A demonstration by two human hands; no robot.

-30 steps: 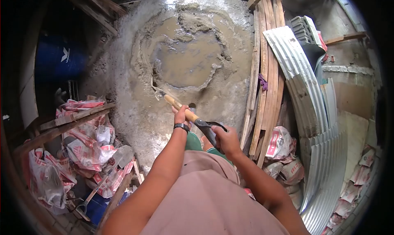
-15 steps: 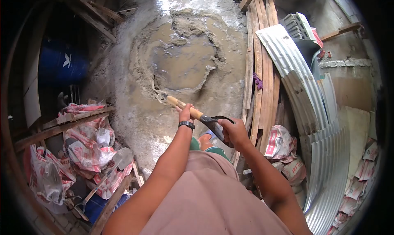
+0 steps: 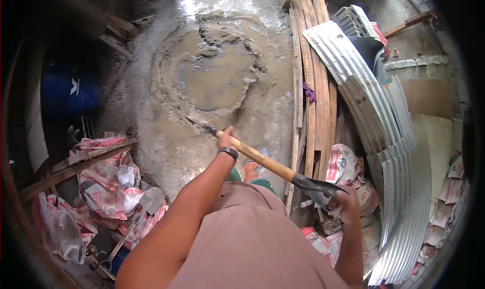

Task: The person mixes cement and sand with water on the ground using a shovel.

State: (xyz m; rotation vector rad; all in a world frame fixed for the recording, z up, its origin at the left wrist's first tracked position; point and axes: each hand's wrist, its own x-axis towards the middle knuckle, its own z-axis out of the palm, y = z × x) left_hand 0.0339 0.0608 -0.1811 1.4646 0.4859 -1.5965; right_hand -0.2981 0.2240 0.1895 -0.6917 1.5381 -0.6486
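A shovel [image 3: 265, 160] with a wooden shaft and a black D-shaped handle slants across in front of me. My left hand [image 3: 227, 140] is closed round the lower shaft, just above the dark metal socket. At the other end, my right hand [image 3: 347, 204] grips the D-handle, out to my right. The blade end touches the near left edge of a ring of wet grey cement mix [image 3: 174, 104]; most of the blade is hidden in it. Murky water [image 3: 217, 82] pools inside the ring.
Long wooden planks [image 3: 316, 77] and corrugated metal sheets [image 3: 348, 61] lie along the right. Crumpled cement bags [image 3: 108, 183] are heaped at left, with more bags [image 3: 343, 165] at right. A blue drum [image 3: 70, 87] stands in shadow at left.
My right hand has swung outward to the right and back with the D-handle. More shaft shows between my hands, and the shovel lies at a flatter slant.
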